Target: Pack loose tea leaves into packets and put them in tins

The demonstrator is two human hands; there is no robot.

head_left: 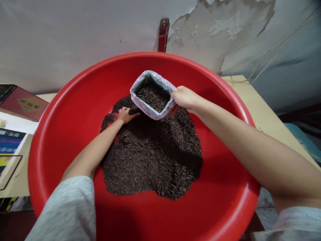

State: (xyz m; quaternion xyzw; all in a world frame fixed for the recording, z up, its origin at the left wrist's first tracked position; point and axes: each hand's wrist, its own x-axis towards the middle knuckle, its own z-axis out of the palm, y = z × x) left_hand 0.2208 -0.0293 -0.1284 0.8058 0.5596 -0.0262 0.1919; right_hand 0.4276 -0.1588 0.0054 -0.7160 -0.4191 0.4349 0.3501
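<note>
A large red plastic basin [82,87] holds a spread heap of dark brown, short, stick-like bits [140,167] resembling loose tea leaves. My right hand [187,97] grips the right corner of a rectangular container [152,113] lined with thin, pinkish translucent plastic. It is tilted above the heap, with more of the same dark bits [154,95] inside. To its left, my left hand [125,115] rests low at the far left of the heap, thumb and fingers around a dark handle-like piece [134,111]. Whatever that piece joins to is hidden against the dark bits and under the container.
The basin stands on a pale wooden table [271,117] against a wall with peeling paint [220,30]. A reddish box [25,102] and colourful printed items [11,144] lie at left. A dark red strip [164,35] is fixed to the wall behind.
</note>
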